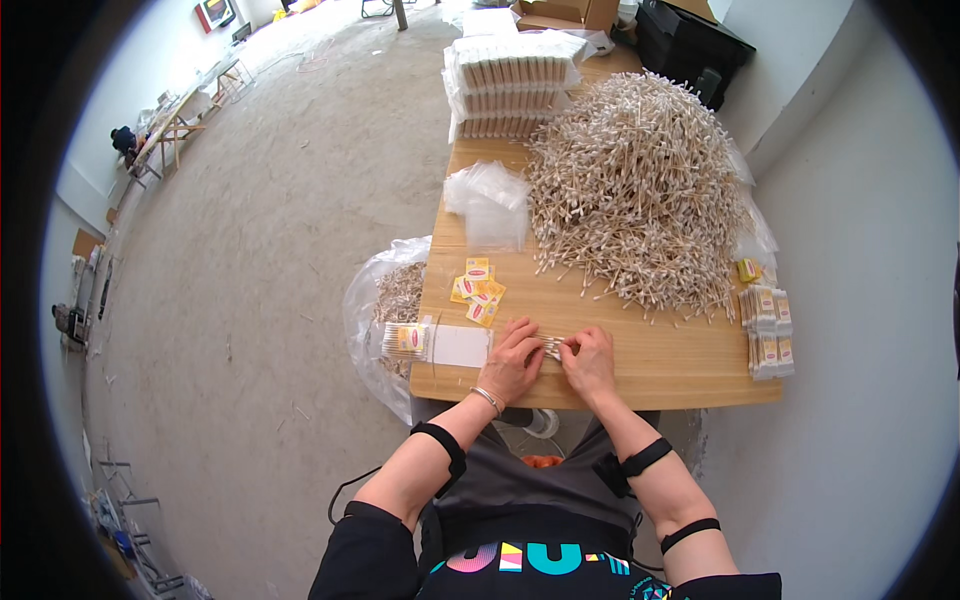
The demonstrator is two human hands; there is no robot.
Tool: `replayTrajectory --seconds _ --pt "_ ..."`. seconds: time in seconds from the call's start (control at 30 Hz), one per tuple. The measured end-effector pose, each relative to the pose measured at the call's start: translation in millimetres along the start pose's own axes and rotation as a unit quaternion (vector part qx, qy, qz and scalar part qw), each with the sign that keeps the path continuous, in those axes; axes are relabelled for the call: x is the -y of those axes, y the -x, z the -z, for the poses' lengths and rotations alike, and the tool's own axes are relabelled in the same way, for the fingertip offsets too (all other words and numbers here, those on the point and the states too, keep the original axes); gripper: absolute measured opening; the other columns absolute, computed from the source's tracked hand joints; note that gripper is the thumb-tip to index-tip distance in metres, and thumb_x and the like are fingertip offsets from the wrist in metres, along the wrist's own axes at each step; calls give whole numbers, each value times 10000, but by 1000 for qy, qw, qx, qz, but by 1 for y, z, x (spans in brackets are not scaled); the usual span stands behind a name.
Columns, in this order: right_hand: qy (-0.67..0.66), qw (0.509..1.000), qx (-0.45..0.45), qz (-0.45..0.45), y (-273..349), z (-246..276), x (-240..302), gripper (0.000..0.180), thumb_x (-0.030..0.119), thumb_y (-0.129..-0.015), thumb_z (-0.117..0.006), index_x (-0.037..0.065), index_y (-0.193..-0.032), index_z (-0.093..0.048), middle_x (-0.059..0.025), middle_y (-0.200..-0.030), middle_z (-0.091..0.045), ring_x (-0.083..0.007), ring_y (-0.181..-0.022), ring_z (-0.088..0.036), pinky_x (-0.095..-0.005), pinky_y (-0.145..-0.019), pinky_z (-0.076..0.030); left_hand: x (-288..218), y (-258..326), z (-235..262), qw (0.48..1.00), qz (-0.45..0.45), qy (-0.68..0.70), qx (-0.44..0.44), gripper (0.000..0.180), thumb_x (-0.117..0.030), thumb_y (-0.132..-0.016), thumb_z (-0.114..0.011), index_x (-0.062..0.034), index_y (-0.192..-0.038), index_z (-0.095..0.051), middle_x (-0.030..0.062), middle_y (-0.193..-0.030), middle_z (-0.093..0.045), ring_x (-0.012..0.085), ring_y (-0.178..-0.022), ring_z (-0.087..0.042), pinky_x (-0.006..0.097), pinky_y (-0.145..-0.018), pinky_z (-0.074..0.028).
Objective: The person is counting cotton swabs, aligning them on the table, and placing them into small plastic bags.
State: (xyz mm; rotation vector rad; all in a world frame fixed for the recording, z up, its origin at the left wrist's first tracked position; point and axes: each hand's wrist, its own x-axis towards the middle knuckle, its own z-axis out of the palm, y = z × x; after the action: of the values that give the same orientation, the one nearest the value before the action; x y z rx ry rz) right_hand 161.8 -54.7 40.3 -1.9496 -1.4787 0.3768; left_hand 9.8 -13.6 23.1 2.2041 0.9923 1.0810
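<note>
Squaring up some cotton swabs (551, 345), it seems.
Left hand (513, 358) and right hand (588, 361) pinch them from either side by the table's (670, 365) near edge; next move calls for keeping them level.

Left hand (513, 358), right hand (588, 362) close together, both curled.

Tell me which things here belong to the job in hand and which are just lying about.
Likely part of the job:
- swab bunch between left hand and right hand
- swab heap
- yellow cards
- clear bags
- filled packs

Apparently lying about:
- black container
- cardboard box
</note>
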Motion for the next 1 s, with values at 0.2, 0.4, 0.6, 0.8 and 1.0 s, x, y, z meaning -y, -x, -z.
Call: replayTrajectory --seconds 0.2,0.4,0.6,0.8,1.0 --pt "51 998 29 3 -6 -5 -2 66 98 -725 -629 33 -720 -639 -150 -887 -567 -330 -916 -524 -404 -831 -442 3 1 -2 1000 -6 -8 6 147 -52 -753 -672 -28 -892 -629 156 -1081 -613 336 -1140 -523 462 -1033 -361" --pt "72 997 30 -2 -8 8 -23 58 87 -727 -613 31 -738 -602 -147 -898 -554 -337 -910 -526 -411 -808 -454 1 1 -2 1000 -1 -8 3 138 -53 -758 -666 -28 -889 -632 150 -1079 -615 331 -1141 -525 460 -1036 -360" --pt "64 997 19 36 -3 14 -29 53 78 -723 -616 35 -747 -595 -143 -888 -548 -330 -900 -528 -410 -794 -457 0 1 -1 1000 2 -5 5 191 -50 -761 -662 -35 -949 -632 146 -1088 -610 328 -1142 -518 454 -1038 -358" --pt "63 996 -2 67 -2 10 -29 53 71 -719 -622 34 -745 -593 -138 -874 -546 -329 -885 -530 -408 -788 -455 -3 0 0 998 -17 -49 32 219 -75 -785 -644 -44 -1001 -634 137 -1130 -593 325 -1146 -512 458 -1041 -349" --pt "-3 999 13 40 -2 15 -29 63 82 -731 -645 35 -748 -605 -129 -842 -550 -321 -887 -537 -408 -790 -449 -3 1 -1 998 -13 -50 29 231 -75 -793 -632 -50 -1022 -635 138 -1119 -598 325 -1145 -512 461 -1045 -343"
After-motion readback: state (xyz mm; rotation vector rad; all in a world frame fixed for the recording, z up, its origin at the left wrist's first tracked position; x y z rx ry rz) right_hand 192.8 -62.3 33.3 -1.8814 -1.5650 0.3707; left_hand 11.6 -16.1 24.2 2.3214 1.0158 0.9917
